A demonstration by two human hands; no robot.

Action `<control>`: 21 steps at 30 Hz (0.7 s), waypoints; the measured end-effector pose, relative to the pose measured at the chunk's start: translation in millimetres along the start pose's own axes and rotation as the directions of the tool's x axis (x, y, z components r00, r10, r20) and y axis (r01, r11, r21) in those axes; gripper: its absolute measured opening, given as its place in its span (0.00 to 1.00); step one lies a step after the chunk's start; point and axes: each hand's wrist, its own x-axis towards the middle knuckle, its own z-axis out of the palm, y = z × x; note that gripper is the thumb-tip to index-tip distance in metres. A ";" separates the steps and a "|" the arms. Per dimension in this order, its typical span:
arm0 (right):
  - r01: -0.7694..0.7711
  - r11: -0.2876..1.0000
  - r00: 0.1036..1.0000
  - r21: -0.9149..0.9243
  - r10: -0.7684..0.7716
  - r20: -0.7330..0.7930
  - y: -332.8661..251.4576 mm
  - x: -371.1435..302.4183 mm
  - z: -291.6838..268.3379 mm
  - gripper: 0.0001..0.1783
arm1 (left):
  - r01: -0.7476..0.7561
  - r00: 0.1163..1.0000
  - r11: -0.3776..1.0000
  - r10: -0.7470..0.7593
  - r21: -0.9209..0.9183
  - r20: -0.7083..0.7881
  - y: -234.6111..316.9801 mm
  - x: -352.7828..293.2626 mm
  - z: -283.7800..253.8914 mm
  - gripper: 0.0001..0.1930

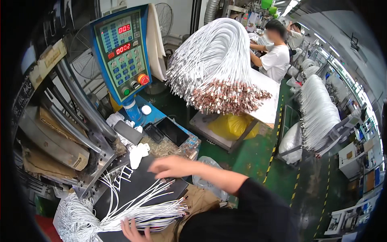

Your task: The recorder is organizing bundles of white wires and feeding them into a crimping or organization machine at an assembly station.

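A bundle of white cables (145, 218) with small metal terminals at the ends fans out across a dark work surface (155, 193). My left hand (135, 231) lies on these cables near the lower edge, its fingers spread. Above the surface, past the cable ends, my right hand (169, 166) reaches leftward with loosely bent fingers and no visible object in them. Several short white pieces (123, 177) sit in a row beside the machine, left of that hand. A thick coil of white cable (74, 218) is heaped at the lower left.
A control panel (121, 52) with red digits and a red button stands behind the machine frame (82, 109). A black phone (172, 131) and white cloth (138, 155) lie near it. Beyond, a large cable bundle (219, 60) covers a table (264, 113); a person (276, 58) works there.
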 end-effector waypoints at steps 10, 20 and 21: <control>0.376 0.732 0.921 -0.568 -0.360 0.147 18.1 90.5 96.5 0.10 | 0.067 0.965 0.982 -0.018 -0.177 0.262 -60.0 58.3 47.5 0.17; -0.662 0.658 0.730 -0.358 0.459 -0.506 172.9 -229.4 97.0 0.11 | 0.135 0.827 0.988 -0.073 -0.071 0.558 -156.2 59.2 -26.5 0.15; -0.747 0.586 0.649 -0.313 0.542 -0.534 194.2 -260.3 124.6 0.10 | 0.162 0.843 0.980 -0.076 -0.118 0.532 -161.8 60.4 -22.9 0.15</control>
